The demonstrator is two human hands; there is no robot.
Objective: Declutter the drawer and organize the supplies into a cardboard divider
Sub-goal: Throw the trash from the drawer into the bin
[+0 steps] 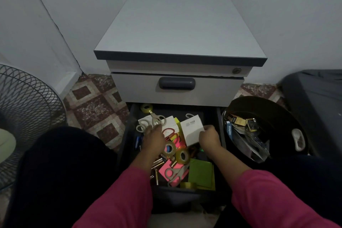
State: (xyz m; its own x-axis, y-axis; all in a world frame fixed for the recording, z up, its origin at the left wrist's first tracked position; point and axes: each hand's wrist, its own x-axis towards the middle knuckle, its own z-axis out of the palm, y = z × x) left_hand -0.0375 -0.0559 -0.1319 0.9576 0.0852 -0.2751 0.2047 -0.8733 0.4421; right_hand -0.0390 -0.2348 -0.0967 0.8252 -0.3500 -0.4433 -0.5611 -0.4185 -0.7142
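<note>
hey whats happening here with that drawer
A person in pink sleeves is sorting through an open lower drawer crammed with supplies: scissors, tape rolls, sticky notes, batteries. The right hand pinches the edge of a small white box, while the left hand reaches in beside the grey scissors at the back. A black bin to the right already holds discarded packaging. No cardboard divider is in view.

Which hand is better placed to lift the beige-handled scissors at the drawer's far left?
Left. The left hand already rests beside the beige-handled scissors, fingers reaching their handles. The right hand is across the drawer, pinching the white paper bag.
</note>
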